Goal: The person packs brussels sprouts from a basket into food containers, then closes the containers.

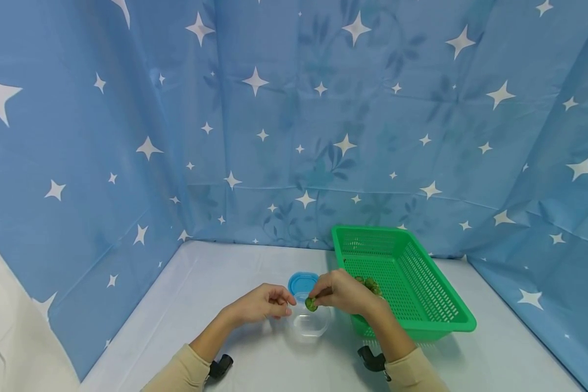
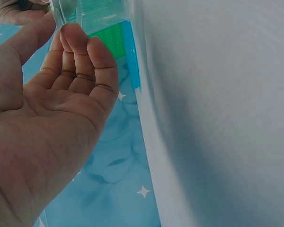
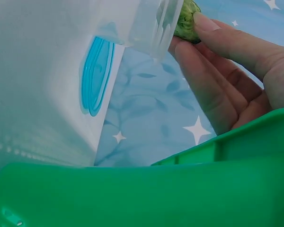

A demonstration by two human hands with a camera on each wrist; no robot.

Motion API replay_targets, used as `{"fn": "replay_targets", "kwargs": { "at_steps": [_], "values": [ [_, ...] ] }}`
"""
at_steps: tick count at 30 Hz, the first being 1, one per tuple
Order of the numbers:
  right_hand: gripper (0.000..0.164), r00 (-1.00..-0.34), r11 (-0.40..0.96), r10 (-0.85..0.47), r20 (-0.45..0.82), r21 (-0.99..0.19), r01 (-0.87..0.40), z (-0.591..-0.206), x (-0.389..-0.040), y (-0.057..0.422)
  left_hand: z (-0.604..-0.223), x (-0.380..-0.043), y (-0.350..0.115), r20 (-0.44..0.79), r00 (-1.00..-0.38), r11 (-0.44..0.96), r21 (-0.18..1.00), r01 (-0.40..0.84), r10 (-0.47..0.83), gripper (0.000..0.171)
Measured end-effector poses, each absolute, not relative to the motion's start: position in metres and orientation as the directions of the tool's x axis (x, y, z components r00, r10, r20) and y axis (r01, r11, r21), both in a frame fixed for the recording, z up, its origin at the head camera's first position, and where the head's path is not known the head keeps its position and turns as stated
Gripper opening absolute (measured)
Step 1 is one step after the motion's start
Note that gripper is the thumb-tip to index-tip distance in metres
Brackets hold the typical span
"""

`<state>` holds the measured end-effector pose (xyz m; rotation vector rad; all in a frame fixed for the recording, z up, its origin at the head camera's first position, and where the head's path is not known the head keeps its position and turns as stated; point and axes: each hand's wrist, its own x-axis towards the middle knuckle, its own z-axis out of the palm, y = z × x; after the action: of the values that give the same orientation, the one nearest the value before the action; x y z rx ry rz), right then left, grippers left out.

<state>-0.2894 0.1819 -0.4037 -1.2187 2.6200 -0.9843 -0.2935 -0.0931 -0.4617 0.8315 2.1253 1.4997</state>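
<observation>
My right hand pinches a small, round, wrinkled green vegetable between thumb and fingers, over the clear plastic container. In the right wrist view, the vegetable is at the container's rim, partly behind its wall. Beside the container's left side is my left hand, fingers loosely bent and gripping nothing. From the left wrist, that hand has its fingertips close to the rim; whether they touch it I cannot tell. A blue lid lies just behind the container.
A green perforated basket stands on the right, with several brownish-green pieces near its left side, partly hidden by my right hand. White cloth covers the table. A blue star-patterned curtain hangs behind and along the sides.
</observation>
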Motion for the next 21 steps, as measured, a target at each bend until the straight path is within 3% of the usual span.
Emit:
{"fn": "replay_targets", "kwargs": {
  "at_steps": [21],
  "values": [
    [0.015,-0.706,0.581,-0.693,0.146,-0.465,-0.668,-0.404,-0.288,0.1771,-0.4617,-0.2936,-0.0935,0.01,-0.739,0.237,0.944,0.229,0.674,0.03]
  ]
}}
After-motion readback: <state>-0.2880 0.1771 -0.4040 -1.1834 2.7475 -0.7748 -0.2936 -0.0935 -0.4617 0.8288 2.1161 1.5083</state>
